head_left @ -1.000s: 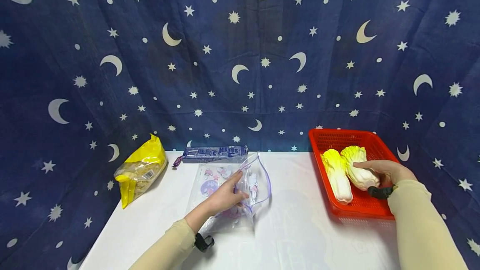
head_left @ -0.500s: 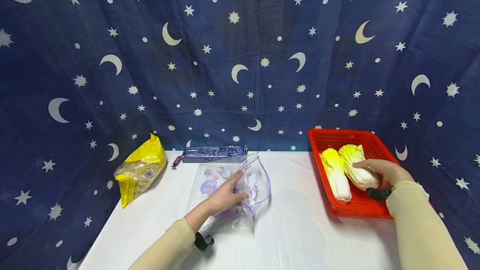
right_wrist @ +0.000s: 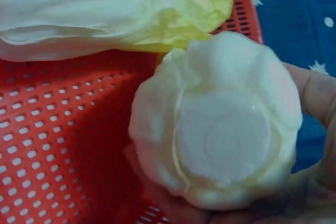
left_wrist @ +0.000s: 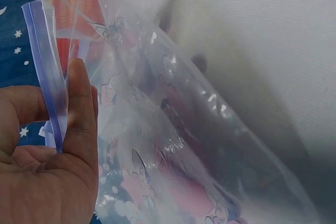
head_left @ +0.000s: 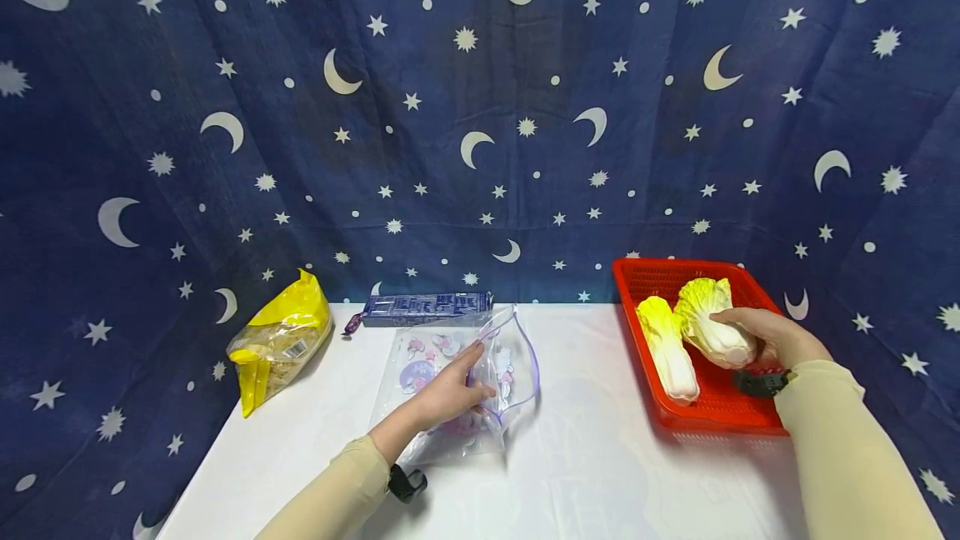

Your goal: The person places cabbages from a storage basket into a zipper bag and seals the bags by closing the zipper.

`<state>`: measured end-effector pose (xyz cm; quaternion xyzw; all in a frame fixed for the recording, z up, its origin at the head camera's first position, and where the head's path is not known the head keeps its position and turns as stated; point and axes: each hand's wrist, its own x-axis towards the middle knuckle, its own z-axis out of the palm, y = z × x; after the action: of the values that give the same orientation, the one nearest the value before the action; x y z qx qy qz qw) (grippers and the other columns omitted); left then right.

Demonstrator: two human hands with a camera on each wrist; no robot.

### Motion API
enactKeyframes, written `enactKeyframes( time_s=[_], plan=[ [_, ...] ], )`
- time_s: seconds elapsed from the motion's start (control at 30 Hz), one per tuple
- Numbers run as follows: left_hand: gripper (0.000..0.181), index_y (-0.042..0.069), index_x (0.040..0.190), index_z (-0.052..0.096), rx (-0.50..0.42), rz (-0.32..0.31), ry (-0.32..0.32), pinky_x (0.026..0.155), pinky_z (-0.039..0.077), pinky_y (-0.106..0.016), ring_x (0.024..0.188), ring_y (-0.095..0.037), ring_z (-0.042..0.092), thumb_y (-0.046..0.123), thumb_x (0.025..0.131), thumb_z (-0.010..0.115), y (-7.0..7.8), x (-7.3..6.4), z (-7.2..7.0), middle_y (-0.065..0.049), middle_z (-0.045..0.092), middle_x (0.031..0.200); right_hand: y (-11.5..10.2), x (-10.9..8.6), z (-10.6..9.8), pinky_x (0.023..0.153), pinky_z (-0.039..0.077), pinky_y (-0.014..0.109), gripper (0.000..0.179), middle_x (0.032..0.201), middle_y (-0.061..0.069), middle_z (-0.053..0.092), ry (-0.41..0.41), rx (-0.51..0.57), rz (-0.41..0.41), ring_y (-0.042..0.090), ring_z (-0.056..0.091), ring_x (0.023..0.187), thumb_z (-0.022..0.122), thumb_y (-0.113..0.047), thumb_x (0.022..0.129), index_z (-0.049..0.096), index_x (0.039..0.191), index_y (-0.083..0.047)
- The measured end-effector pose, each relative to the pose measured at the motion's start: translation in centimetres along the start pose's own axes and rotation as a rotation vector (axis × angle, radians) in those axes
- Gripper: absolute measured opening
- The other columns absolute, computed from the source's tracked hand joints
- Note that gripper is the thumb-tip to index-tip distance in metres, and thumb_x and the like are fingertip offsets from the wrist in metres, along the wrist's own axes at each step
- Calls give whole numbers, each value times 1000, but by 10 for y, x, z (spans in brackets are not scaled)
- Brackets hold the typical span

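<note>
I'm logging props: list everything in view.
Table: 1, white, in front
Basket: 1, red, table's right
Lying cabbage: 1, white and yellow, in basket
Held cabbage: 1, white and yellow-green, beside it
Zip bag: 1, clear with purple edging, mid-table
Packet: 1, yellow and clear, table's left
Box: 1, dark blue, far edge
Wrapped item: 1, purple, box's left end
Starry cloth: count unclear, dark blue, behind table
Sleeves: 2, beige, both arms
Wrist straps: 2, black, both wrists
Left hand: 1, bare, at zip bag's mouth
Right hand: 1, bare, on held cabbage
</note>
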<state>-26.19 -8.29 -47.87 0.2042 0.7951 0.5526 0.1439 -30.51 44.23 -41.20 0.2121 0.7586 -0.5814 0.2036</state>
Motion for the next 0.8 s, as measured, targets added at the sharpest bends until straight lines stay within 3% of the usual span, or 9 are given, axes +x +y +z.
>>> enactKeyframes(
  time_s=[0.23,0.5,0.8],
  plan=[
    [82,-7,160,20,20,3,8,69,63,-41,67,-16,65,0,94,69,1,0,0,-27,10,167,-7,-13,-13,75,64,42,41,82,4,65,-9,86,-123,19,70,73,57,-29,104,42,117,8],
    [82,-7,159,19,12,5,6,69,63,-42,67,-19,66,-2,94,68,0,0,-1,-29,9,166,-19,-26,-15,71,65,41,15,85,3,69,-32,213,-287,20,71,74,60,-23,104,54,108,-10],
    [82,-6,160,20,13,-5,12,66,63,-32,68,-16,66,-1,94,68,-2,2,0,-26,9,167,-39,-43,14,71,65,40,30,96,0,64,-85,283,-403,19,71,78,63,-15,103,40,122,-14]
  ],
)
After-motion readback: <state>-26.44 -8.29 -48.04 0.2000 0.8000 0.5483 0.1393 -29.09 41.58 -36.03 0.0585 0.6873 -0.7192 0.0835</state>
